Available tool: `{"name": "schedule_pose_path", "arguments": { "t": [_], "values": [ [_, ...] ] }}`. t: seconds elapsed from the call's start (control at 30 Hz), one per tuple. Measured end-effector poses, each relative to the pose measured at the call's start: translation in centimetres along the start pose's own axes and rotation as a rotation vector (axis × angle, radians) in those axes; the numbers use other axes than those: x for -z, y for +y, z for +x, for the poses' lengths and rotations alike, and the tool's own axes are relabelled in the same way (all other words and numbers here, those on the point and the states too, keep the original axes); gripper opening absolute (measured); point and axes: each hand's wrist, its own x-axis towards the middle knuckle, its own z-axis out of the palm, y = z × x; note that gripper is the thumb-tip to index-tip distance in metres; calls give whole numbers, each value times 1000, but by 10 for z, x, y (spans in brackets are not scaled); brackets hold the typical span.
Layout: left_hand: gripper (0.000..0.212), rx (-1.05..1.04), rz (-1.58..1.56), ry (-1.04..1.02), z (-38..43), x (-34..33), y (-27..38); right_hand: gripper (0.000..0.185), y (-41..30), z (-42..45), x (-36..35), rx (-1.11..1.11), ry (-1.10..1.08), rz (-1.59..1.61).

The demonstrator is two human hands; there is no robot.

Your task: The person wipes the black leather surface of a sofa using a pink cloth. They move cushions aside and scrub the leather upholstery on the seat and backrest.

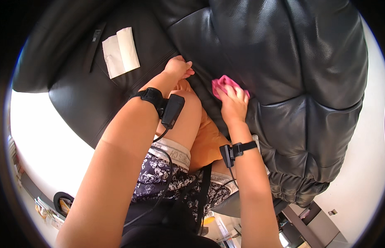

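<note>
My right hand grips a crumpled pink cloth and presses it against the black leather backrest of a sofa, low down near the seat crease. My left hand rests with curled fingers on the black sofa seat, beside my bent knee. I see nothing in it, though its palm side is hidden. A folded off-white cloth or paper towel lies on the seat to the left of that hand. Under and between my legs is an orange-brown cushion or cloth.
A narrow black item lies on the seat beyond the folded cloth. The sofa's arm rises at the far left. Each forearm wears a strapped black device with a cable. White wall stands behind the backrest.
</note>
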Motion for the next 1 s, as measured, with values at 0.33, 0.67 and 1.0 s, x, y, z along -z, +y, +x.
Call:
{"name": "schedule_pose_path", "arguments": {
  "t": [0.33,0.67,1.0],
  "values": [
    [52,-481,471,56,-19,-15,31,25,24,-73,25,-317,-43,289],
    [71,-377,907,237,-23,-51,67,36,-18,43,8,-71,210,-14],
    [56,-159,907,-30,-41,-47,82,31,24,-110,-21,-405,-234,121]
  ]
}}
